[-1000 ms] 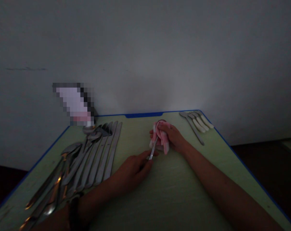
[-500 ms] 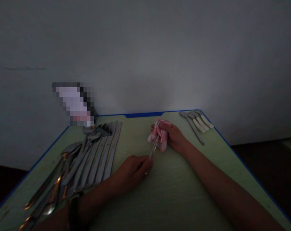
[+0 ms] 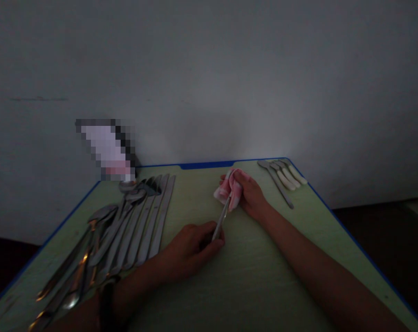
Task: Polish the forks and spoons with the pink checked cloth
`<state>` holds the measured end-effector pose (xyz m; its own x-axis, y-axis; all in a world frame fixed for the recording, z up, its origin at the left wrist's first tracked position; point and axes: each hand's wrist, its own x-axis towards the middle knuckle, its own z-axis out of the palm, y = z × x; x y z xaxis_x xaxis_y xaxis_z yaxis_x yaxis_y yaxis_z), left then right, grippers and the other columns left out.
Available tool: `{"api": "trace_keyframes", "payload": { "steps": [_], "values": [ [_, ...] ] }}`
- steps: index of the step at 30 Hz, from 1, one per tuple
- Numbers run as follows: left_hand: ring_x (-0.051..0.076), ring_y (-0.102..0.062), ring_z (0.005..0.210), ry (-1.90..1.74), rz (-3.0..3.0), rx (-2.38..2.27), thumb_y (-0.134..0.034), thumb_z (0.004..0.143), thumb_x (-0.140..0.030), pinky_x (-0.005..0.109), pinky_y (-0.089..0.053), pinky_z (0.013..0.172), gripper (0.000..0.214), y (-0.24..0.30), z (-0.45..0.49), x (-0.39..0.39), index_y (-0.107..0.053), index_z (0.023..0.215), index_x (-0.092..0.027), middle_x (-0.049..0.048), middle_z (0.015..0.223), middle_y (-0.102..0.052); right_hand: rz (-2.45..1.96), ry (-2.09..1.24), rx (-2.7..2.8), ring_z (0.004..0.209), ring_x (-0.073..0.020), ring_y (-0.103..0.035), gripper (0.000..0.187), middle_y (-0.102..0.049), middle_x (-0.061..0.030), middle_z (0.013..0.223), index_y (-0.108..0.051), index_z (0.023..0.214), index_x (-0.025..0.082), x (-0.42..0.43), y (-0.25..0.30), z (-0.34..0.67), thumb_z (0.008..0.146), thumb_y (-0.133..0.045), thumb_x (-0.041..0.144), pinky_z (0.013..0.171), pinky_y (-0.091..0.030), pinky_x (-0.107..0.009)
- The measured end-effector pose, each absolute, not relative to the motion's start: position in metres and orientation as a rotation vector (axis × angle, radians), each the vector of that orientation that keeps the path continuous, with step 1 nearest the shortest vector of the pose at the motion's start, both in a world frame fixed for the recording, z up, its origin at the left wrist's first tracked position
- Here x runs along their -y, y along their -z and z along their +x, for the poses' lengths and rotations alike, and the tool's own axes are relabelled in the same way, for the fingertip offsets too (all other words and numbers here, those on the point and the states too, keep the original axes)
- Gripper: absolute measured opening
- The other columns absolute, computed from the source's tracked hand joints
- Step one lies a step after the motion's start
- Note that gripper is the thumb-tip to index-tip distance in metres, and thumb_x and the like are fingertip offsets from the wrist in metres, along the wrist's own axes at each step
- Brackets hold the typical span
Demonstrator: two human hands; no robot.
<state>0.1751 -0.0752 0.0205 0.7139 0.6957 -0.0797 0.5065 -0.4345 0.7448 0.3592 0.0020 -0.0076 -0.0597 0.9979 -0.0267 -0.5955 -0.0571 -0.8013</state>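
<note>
My left hand (image 3: pixel 200 242) is closed on the handle of a slim metal piece of cutlery (image 3: pixel 221 221), which slants up and away over the middle of the table. Its far end is hidden inside a pink and white cloth (image 3: pixel 233 186), so I cannot tell its kind. My right hand (image 3: pixel 252 196) is closed around the cloth, which wraps that far end. To the left of my left hand lie several table knives (image 3: pixel 156 226) side by side, with spoons (image 3: pixel 103 213) beside them.
The pale green table (image 3: pixel 264 276) has a blue edge and stands against a grey wall. At the back right lie a metal spoon (image 3: pixel 276 184) and several forks with white handles (image 3: pixel 285 179). A blurred-out upright object (image 3: pixel 105 147) stands at the back left corner.
My right hand and the cloth have shifted slightly up and to the right. My left fingers have changed their hold, and more of the handle shows.
</note>
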Motion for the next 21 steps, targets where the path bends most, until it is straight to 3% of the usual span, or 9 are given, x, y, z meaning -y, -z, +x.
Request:
{"api": "trace_keyframes", "payload": {
  "steps": [10,21],
  "values": [
    [0.009,-0.047,0.054,-0.269,2.253,-0.984,-0.041,0.089,-0.031,0.02,-0.031,0.052,0.021,-0.0131,0.1768,0.0755,-0.05,0.075,-0.018,-0.0053,0.061,-0.049,-0.737,-1.495,0.651,0.072,-0.0177,-0.065,0.023,-0.07,-0.0056,0.084,-0.061,0.087,0.018,-0.004,0.0049,0.359,0.079,-0.057,0.039,0.065,-0.052,-0.032],
    [0.008,-0.046,0.049,-0.227,2.344,-0.989,-0.047,0.085,-0.034,0.019,-0.03,0.049,0.024,-0.0131,0.1779,0.0789,-0.049,0.068,-0.017,-0.0051,0.056,-0.051,-0.762,-1.468,0.893,0.067,-0.0166,-0.064,0.031,-0.069,-0.0059,0.082,-0.06,0.084,0.017,-0.0029,0.0113,0.3585,0.069,-0.067,0.043,0.061,-0.052,-0.032]
  ]
}}
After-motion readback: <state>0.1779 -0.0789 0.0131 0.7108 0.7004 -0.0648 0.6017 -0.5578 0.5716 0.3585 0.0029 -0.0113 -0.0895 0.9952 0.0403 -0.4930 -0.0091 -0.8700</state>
